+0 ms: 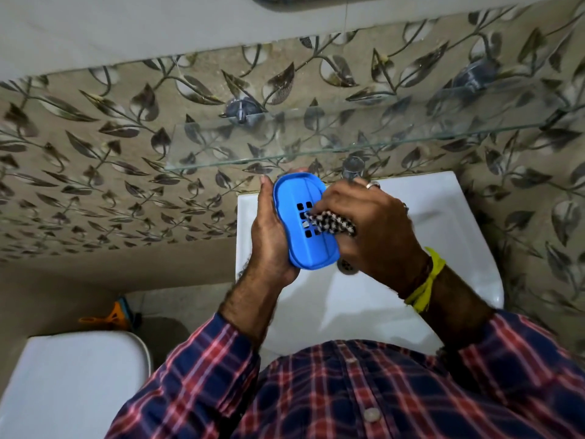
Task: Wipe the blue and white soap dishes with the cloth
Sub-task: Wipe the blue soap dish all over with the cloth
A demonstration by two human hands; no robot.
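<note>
The blue soap dish [297, 213] is an oval tray with square drain holes, held above the left side of the white sink. My left hand [269, 232] grips it along its left edge and underside. My right hand [370, 223] holds a bunched black-and-white checked cloth [329, 224] and presses it onto the dish's inner face, over the drain holes. No white soap dish is in view.
The white sink [443, 217] lies below my hands, its drain [347, 267] just under the dish. A glass shelf [316, 144] juts from the leaf-patterned wall above, and a tap [353, 167] stands behind. A white toilet lid [72, 384] sits at the lower left.
</note>
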